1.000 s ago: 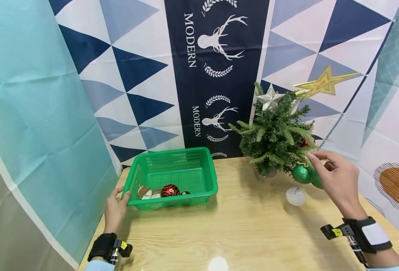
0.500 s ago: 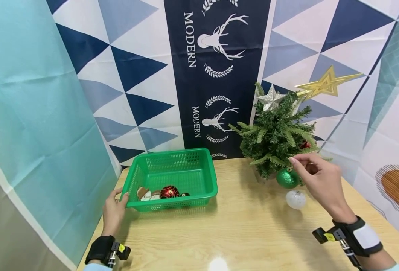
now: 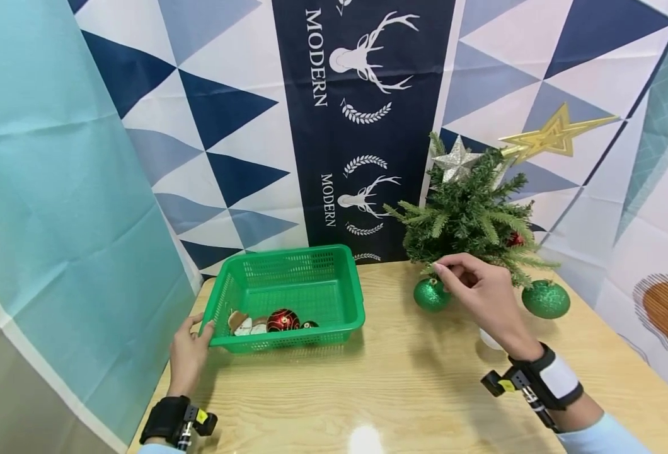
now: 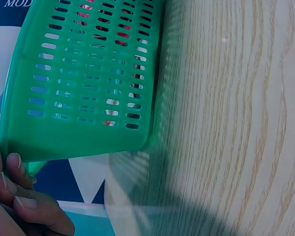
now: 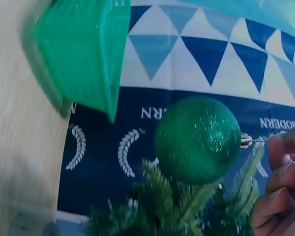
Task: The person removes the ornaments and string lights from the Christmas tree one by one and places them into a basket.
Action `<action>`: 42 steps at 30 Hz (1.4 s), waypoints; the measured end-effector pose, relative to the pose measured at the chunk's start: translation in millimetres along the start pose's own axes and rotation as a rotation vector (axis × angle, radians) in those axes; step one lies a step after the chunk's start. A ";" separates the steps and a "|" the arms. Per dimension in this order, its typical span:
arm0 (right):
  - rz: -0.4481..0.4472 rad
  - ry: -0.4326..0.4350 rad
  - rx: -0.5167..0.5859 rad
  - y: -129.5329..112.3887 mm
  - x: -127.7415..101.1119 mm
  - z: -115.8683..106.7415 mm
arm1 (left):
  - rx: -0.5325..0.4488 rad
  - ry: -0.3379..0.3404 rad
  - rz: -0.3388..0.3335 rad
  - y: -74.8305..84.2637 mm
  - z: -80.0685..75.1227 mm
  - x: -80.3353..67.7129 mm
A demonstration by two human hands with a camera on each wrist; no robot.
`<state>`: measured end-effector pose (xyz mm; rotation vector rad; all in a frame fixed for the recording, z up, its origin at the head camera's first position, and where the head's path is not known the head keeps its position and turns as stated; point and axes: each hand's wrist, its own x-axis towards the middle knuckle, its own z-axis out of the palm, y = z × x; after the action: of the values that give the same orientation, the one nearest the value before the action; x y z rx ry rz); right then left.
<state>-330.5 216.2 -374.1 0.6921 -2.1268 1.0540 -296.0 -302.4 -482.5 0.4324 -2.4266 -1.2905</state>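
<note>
The right hand (image 3: 478, 293) has a green glitter ball (image 3: 431, 294) pinched by its hanger between thumb and fingertip, so the ball dangles free above the tabletop (image 3: 402, 384), just in front of the little tree (image 3: 470, 217) and to the right of the green basket (image 3: 288, 296). The other fingers are loosely curled. The left hand (image 3: 189, 350) rests on the basket's near left corner with its fingers curled against the rim, steadying it.

The way I'd handle carrying that ball: keep the pinch right at the metal cap, since the wrist view shows only a thin wire loop there, and that looks easy to lose. Move slowly so it doesn't swing, lift it clear of the basket wall, and lower it in rather than dropping it, because there's already stuff in there that could knock against it. Keeping the left hand on the rim seems smart; the basket looks light enough to slide.

Count, as far as I can see:
- green glitter balls: two, the held one and a second one (image 3: 546, 299) hanging off the tree's right side
- stars on the tree: two, a silver star (image 3: 455, 162) and a gold star (image 3: 555, 134)
- in the basket: one red ball (image 3: 282, 320), plus a few smaller bits beside it that I can't make out
- one small red thing tucked in the branches
</note>
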 end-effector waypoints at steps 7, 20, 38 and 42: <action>-0.075 -0.020 -0.007 -5.6 10.8 29.1 | -0.002 0.050 0.023 -51.5 14.2 18.5; -0.058 -0.071 0.000 -11.1 11.6 55.7 | -0.020 0.004 0.018 -14.1 7.6 1.8; -0.066 -0.134 0.042 -29.2 19.1 96.9 | -0.046 0.041 0.055 -33.3 13.1 11.2; -0.067 -0.131 0.052 -32.8 22.5 104.2 | -0.033 0.038 0.044 -20.0 8.4 6.6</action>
<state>-355.7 108.7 -389.4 0.8728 -2.1773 1.0568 -303.6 -309.9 -502.6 0.3886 -2.3673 -1.2899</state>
